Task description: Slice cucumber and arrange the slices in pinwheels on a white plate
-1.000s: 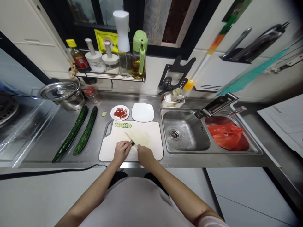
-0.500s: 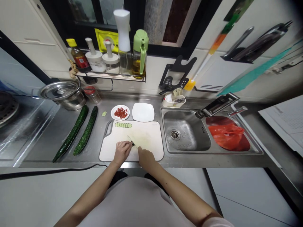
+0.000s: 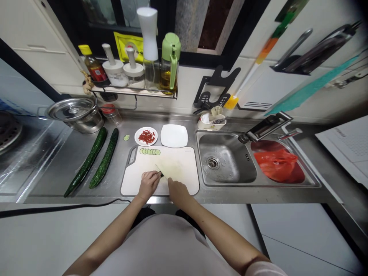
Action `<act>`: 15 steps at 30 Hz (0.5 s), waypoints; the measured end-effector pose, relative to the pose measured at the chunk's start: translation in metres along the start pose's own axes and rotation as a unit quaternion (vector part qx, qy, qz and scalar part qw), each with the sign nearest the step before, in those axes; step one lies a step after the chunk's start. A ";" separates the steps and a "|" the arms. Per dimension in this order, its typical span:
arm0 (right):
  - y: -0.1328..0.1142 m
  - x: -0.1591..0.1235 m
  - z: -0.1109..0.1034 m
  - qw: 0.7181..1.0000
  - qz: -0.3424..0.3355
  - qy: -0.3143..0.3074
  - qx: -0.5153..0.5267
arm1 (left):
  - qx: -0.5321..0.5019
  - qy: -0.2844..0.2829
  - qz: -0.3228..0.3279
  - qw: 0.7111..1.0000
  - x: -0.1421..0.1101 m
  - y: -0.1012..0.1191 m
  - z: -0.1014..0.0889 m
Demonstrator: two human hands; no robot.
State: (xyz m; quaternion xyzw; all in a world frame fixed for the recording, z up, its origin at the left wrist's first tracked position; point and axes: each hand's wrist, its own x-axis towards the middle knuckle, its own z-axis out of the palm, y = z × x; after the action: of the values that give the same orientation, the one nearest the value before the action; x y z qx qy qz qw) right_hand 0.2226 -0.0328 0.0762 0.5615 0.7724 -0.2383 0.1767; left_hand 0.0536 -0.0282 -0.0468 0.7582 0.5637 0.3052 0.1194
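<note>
Cutting is partway: left hand [image 3: 149, 184] pinches a cucumber piece [image 3: 161, 175], right hand [image 3: 178, 190] grips a knife [image 3: 163, 173]. Slices [image 3: 150, 151] lie cut; two cucumbers [image 3: 104, 160] lie whole.

Two cucumbers [image 3: 104, 159] lie left of a cutting board [image 3: 130, 180], two plates [image 3: 174, 136] behind it, a sink [image 3: 230, 168] at right.

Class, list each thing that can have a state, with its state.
Left hand, gripping dark green piece
Right hand, gripping thin metal knife
Two long green cucumbers, whole
Round green cucumber slices, overlapping
Round silver metal pot, lidded
Red-lidded clear jar, closed
Green-topped clear oil bottle, partly filled
Red plastic bag, crumpled
Shiny metal faucet, not visibly running
</note>
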 end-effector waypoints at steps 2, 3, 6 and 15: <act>0.000 0.003 0.000 1.000 -0.005 -0.001 0.005 | -0.003 0.012 0.008 1.000 0.000 0.000 0.000; 0.000 0.004 0.000 1.000 -0.007 -0.002 0.006 | -0.005 0.019 0.014 1.000 0.000 0.000 0.001; -0.001 0.007 -0.002 1.000 -0.010 -0.003 0.006 | -0.009 0.038 0.031 0.999 0.001 0.000 0.000; -0.002 0.014 -0.007 0.999 -0.028 0.007 0.022 | -0.014 0.046 0.041 0.998 0.002 0.000 0.000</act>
State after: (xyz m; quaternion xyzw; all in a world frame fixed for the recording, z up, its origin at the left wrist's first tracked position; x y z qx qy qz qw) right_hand 0.2167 -0.0182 0.0746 0.5454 0.7837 -0.2557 0.1520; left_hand 0.0539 -0.0261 -0.0462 0.7640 0.5330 0.3521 0.0913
